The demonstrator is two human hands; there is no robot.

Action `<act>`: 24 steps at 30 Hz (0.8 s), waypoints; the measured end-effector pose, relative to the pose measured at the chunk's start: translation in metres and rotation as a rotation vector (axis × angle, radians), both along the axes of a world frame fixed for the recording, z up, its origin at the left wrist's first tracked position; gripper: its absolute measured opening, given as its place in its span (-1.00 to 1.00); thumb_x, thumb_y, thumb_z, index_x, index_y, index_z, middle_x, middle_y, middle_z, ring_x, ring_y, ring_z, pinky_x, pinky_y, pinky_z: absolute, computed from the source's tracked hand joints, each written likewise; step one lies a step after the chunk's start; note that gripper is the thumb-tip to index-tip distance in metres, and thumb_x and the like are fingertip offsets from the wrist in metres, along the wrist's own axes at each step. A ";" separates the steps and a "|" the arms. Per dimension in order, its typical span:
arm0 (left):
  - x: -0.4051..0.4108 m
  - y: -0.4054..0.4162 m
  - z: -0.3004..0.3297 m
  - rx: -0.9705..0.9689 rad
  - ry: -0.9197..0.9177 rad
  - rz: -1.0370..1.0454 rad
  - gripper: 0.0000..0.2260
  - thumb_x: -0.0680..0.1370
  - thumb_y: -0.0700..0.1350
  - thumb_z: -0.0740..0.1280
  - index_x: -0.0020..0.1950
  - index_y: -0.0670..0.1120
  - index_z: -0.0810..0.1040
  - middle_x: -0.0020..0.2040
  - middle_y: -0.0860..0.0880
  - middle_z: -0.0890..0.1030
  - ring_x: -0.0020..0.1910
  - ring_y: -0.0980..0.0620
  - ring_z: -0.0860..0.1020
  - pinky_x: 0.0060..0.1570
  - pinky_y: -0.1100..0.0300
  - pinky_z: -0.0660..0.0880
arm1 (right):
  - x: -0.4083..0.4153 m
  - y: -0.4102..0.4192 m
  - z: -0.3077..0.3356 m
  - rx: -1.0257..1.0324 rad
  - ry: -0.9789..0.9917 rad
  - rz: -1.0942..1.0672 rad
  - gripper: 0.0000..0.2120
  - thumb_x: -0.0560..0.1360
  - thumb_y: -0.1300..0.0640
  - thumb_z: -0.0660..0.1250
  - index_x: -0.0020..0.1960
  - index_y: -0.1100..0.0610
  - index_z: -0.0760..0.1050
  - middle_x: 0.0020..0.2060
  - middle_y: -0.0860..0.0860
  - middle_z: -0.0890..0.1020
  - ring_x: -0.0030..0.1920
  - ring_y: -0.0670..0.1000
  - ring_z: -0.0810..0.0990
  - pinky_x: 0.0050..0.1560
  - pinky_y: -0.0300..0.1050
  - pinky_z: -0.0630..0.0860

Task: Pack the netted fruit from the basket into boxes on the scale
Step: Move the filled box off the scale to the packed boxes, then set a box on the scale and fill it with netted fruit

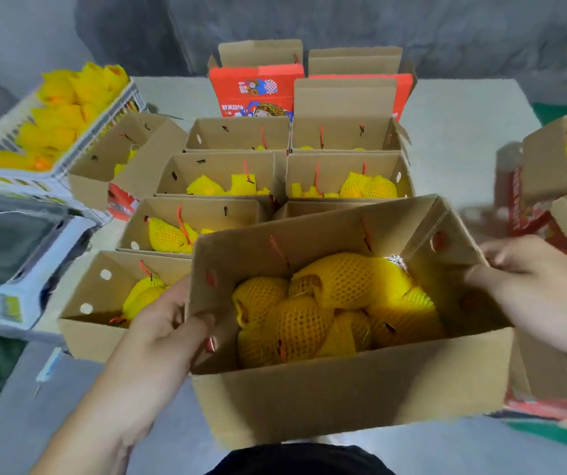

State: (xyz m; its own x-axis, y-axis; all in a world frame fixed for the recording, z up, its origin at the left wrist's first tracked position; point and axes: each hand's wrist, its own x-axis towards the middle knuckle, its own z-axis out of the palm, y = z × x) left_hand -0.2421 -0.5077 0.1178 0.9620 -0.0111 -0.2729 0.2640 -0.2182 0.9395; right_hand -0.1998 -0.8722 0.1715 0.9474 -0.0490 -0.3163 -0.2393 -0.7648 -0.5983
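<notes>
My left hand grips the left end wall of the box, thumb hooked over the rim and inside, fingers outside the wall. My right hand holds the right end of the same box, fingers curled at the upper corner by the raised end flap; motion blur hides the exact finger placement. The box is open-topped, tilted slightly, and nearest to me. Inside lies the fruit, several pieces in yellow foam netting, piled across the floor of the box and touching one another. Beyond the box, open boxes stand in two columns on the tabletop, each with a few netted pieces at the bottom; the nearest left one sits just beside my left hand. At the far end of the rows two boxes show red printed flaps. A further box stands at an angle left of the rows. At far left a white slatted basket holds more netted fruit, and nearer to me on that side sits the scale, its dark platform under a clear cover. At the right edge more boxes are stacked, one showing netted fruit.
</notes>
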 end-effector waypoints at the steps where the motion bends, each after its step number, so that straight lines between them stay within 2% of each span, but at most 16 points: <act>1: -0.005 0.009 0.009 -0.004 -0.030 0.017 -0.61 0.62 -0.32 0.29 0.29 0.09 0.65 -0.01 -0.15 0.72 -0.04 -0.03 0.64 0.00 0.00 0.48 | 0.003 0.009 0.008 -0.005 -0.031 0.025 -0.48 0.31 -0.26 0.22 -0.09 0.16 0.64 -0.27 0.25 0.67 -0.21 0.31 0.66 -0.03 0.32 0.60; 3: -0.015 0.033 0.022 0.011 -0.089 0.096 -0.60 0.51 -0.19 0.34 0.32 0.10 0.64 -0.05 -0.05 0.74 -0.11 0.06 0.66 -0.06 0.09 0.55 | 0.013 0.038 0.023 0.000 -0.074 0.084 -0.42 0.29 -0.30 0.22 -0.09 0.20 0.63 -0.26 0.28 0.66 -0.20 0.35 0.66 -0.13 0.33 0.62; 4: -0.019 0.049 0.025 0.024 -0.117 0.142 -0.56 0.47 -0.11 0.37 0.34 0.12 0.64 -0.03 -0.03 0.75 -0.12 0.05 0.69 -0.03 0.03 0.58 | 0.018 0.056 0.030 0.005 -0.090 0.115 -0.42 0.30 -0.30 0.23 -0.08 0.21 0.63 -0.27 0.26 0.67 -0.22 0.32 0.67 -0.18 0.28 0.63; 6: -0.028 0.087 0.026 0.047 -0.160 0.218 -0.50 0.43 0.01 0.36 0.38 0.14 0.61 0.06 -0.08 0.76 -0.03 -0.11 0.73 0.16 -0.20 0.57 | 0.029 0.097 0.043 0.009 -0.131 0.173 -0.41 0.32 -0.29 0.24 -0.07 0.24 0.61 -0.30 0.24 0.65 -0.31 0.25 0.65 -0.29 0.14 0.61; 7: -0.032 0.110 0.025 0.055 -0.176 0.244 -0.50 0.44 0.03 0.35 0.40 0.12 0.60 0.07 -0.11 0.75 0.00 -0.19 0.73 0.20 -0.28 0.53 | 0.034 0.119 0.047 0.011 -0.137 0.195 -0.41 0.33 -0.28 0.24 -0.07 0.25 0.60 -0.31 0.24 0.64 -0.37 0.19 0.62 -0.34 0.06 0.57; 8: -0.036 0.132 0.024 0.061 -0.194 0.273 -0.51 0.45 0.03 0.35 0.40 0.11 0.59 0.07 -0.13 0.75 -0.02 -0.20 0.72 0.17 -0.27 0.52 | 0.039 0.143 0.049 0.021 -0.142 0.217 -0.44 0.35 -0.25 0.24 -0.09 0.26 0.59 -0.33 0.22 0.64 -0.42 0.11 0.58 -0.39 -0.03 0.53; 10: -0.042 0.176 0.020 0.084 -0.231 0.357 -0.52 0.47 0.00 0.34 0.41 0.10 0.59 0.04 -0.11 0.76 -0.13 -0.06 0.71 0.01 -0.03 0.61 | 0.047 0.190 0.048 0.058 -0.161 0.259 -0.53 0.42 -0.18 0.27 -0.14 0.26 0.57 -0.42 0.16 0.59 -0.45 -0.03 0.46 -0.43 -0.12 0.38; 11: -0.045 0.197 0.021 0.106 -0.243 0.403 -0.52 0.47 0.00 0.33 0.40 0.12 0.60 0.00 -0.08 0.76 -0.19 0.02 0.69 -0.15 0.12 0.63 | 0.050 0.214 0.045 0.076 -0.169 0.277 -0.57 0.48 -0.13 0.31 -0.16 0.28 0.56 -0.44 0.16 0.55 -0.44 -0.04 0.43 -0.41 -0.13 0.32; 12: -0.048 0.218 0.023 0.123 -0.251 0.441 -0.53 0.47 0.00 0.32 0.40 0.13 0.60 -0.05 -0.06 0.76 -0.24 0.06 0.68 -0.34 0.17 0.61 | 0.052 0.238 0.041 0.089 -0.177 0.294 -0.61 0.55 -0.05 0.34 -0.18 0.29 0.55 -0.45 0.16 0.53 -0.44 -0.03 0.43 -0.41 -0.12 0.31; 13: -0.052 0.240 0.024 0.129 -0.256 0.463 -0.54 0.48 0.01 0.31 0.39 0.15 0.60 -0.06 -0.05 0.76 -0.25 0.05 0.69 -0.43 0.12 0.58 | 0.053 0.262 0.036 0.101 -0.183 0.309 -0.66 0.59 0.05 0.33 -0.20 0.31 0.53 -0.46 0.19 0.52 -0.45 -0.01 0.44 -0.42 -0.12 0.32; 14: -0.055 0.262 0.025 0.126 -0.260 0.474 -0.55 0.49 0.01 0.30 0.38 0.15 0.60 -0.06 -0.04 0.76 -0.21 -0.01 0.72 -0.37 0.04 0.61 | 0.055 0.287 0.032 0.117 -0.185 0.323 -0.70 0.60 0.13 0.30 -0.22 0.32 0.51 -0.44 0.26 0.52 -0.44 0.02 0.46 -0.42 -0.10 0.34; 15: -0.057 0.286 0.026 0.123 -0.266 0.485 -0.57 0.49 0.00 0.31 0.36 0.15 0.61 -0.03 -0.04 0.76 -0.16 -0.09 0.74 -0.23 -0.05 0.65 | 0.057 0.313 0.028 0.135 -0.184 0.332 -0.72 0.59 0.18 0.28 -0.23 0.33 0.49 -0.42 0.31 0.50 -0.43 0.04 0.45 -0.39 -0.08 0.34; 17: -0.062 0.330 0.027 0.156 -0.271 0.535 -0.61 0.47 -0.06 0.33 0.28 0.18 0.66 -0.05 -0.04 0.76 -0.13 -0.19 0.74 -0.04 -0.20 0.61 | 0.060 0.363 0.021 0.161 -0.184 0.354 -0.71 0.56 0.12 0.28 -0.22 0.33 0.49 -0.41 0.32 0.47 -0.42 0.03 0.43 -0.34 -0.07 0.32; 19: -0.067 0.369 0.031 0.186 -0.257 0.601 -0.59 0.45 -0.10 0.31 0.22 0.24 0.68 -0.07 -0.03 0.76 -0.10 -0.27 0.73 0.02 -0.28 0.61 | 0.062 0.408 0.015 0.183 -0.178 0.368 -0.69 0.55 0.06 0.28 -0.18 0.32 0.51 -0.43 0.30 0.48 -0.47 -0.02 0.42 -0.37 -0.11 0.30; 22: -0.068 0.422 0.038 0.192 -0.242 0.614 -0.54 0.44 -0.13 0.28 0.23 0.27 0.67 -0.03 -0.08 0.76 -0.04 -0.33 0.70 0.04 -0.50 0.56 | 0.067 0.470 0.007 0.170 -0.175 0.384 -0.76 0.61 0.18 0.28 -0.16 0.31 0.55 -0.31 0.35 0.56 -0.43 0.01 0.45 -0.30 -0.05 0.32; 24: -0.064 0.454 0.039 0.208 -0.234 0.636 -0.52 0.44 -0.15 0.27 0.22 0.29 0.67 -0.05 -0.05 0.76 -0.11 -0.17 0.73 0.00 -0.48 0.57 | 0.072 0.506 0.004 0.174 -0.167 0.389 -0.76 0.61 0.19 0.28 -0.16 0.32 0.56 -0.34 0.32 0.58 -0.40 0.04 0.46 -0.28 -0.02 0.34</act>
